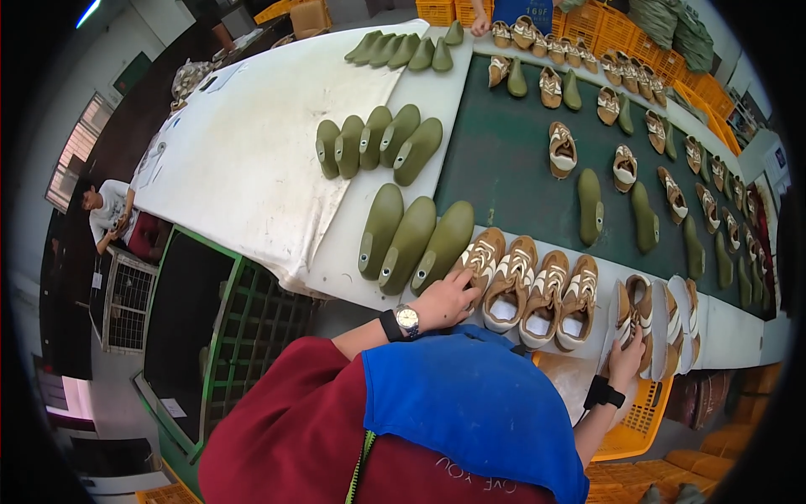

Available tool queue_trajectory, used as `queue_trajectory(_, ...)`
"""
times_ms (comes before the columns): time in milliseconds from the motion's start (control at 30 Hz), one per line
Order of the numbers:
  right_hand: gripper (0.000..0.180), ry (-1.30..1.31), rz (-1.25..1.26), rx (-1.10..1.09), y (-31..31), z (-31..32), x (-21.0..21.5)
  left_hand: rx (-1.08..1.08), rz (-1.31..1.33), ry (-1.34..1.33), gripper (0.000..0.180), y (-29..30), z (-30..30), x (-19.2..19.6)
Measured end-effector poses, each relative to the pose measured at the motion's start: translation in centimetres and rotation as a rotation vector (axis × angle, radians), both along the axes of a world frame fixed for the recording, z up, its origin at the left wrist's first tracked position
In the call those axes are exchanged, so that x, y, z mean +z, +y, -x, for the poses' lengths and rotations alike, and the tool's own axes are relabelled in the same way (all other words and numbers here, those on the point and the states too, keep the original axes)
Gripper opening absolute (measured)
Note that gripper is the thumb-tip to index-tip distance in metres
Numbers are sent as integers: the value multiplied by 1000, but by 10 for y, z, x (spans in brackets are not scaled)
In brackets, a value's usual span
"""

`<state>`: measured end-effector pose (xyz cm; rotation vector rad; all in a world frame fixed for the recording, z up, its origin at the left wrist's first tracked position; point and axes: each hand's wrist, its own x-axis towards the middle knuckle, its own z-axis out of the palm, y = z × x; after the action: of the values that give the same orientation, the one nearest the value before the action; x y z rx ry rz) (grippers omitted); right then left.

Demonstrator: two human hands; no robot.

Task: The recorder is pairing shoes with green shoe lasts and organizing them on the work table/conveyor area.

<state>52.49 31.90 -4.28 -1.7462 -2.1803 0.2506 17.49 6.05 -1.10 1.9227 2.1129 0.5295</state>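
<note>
Along the near table edge stands a row of brown sneakers with cream stripes and laces. My left hand [447,300], a watch on its wrist, is closed on the heel end of the leftmost brown sneaker [483,254]. Beside that hand three green shoe lasts [440,244] lie on the white ledge. Farther right, my right hand [625,359] has its fingers round the lower end of another brown sneaker [640,296]. Its fingertips are partly hidden. Grey-white insole-shaped pieces [661,323] stand upright among the sneakers there.
A dark green conveyor belt [512,160] carries sneakers and lasts in rows. More lasts [417,149] lie on the ledge by a white-covered table [277,109]. A yellow crate [642,412] sits below the right edge. One person [113,214] sits far left; another person's hand [480,25] shows at the top.
</note>
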Motion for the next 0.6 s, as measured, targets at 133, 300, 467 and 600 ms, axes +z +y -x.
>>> queue_trajectory(133, 52, 41, 23, 46, 6, 5, -4, -12, -20, -4, 46, 1, 1, 1)
queue_trajectory(300, 38, 355, -146, 100, 8, 41, 19, -23, -112, -23, 45, -4, 15, -2)
queue_trajectory(467, 38, 694, -153, 469, -51, 137, 96, 47, -200, -428, 77, -2, 20, 31)
queue_trajectory(600, 33, 656, -195, 987, -126, 205, 138, 70, -344, -1118, 106, 21, 12, 45)
